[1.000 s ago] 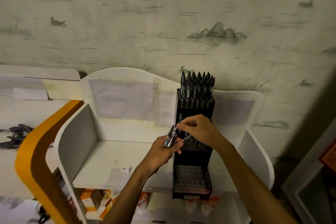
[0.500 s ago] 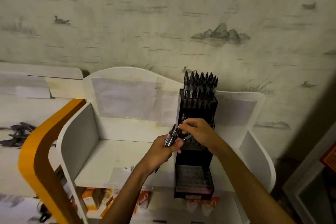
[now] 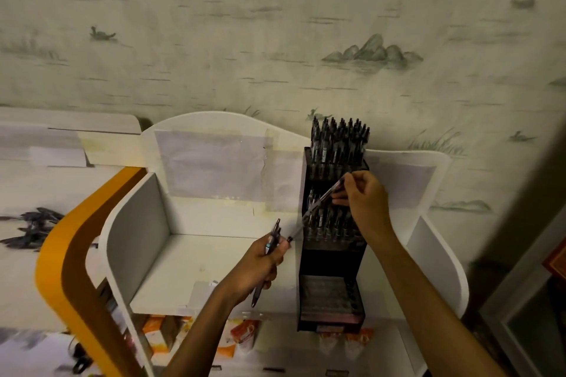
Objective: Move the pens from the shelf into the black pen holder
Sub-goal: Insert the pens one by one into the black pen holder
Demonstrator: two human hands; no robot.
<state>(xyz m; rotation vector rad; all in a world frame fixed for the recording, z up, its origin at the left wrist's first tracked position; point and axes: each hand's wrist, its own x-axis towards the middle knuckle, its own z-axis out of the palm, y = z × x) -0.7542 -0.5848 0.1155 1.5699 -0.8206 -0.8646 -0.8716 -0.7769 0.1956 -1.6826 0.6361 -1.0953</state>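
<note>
A tall black tiered pen holder (image 3: 332, 263) stands on the white shelf (image 3: 190, 266), right of centre. Its top tier is packed with several dark pens (image 3: 338, 139); its middle tier holds more, and the bottom tier looks bare. My right hand (image 3: 363, 197) pinches one dark pen (image 3: 320, 203) by its upper end, slanted down-left in front of the middle tier. My left hand (image 3: 260, 265), just left of the holder, grips a small bunch of pens (image 3: 272, 242) pointing up.
The shelf has curved white side panels and a taped paper back. An orange-edged stand (image 3: 61, 254) is on the left. Orange packets (image 3: 242, 335) lie on the level below. A wallpapered wall rises behind, and a dark frame stands at the right.
My right hand has pulled one pen out of the bunch in my left hand and lifted it up and right toward the holder's middle tier. My left hand dropped slightly.
</note>
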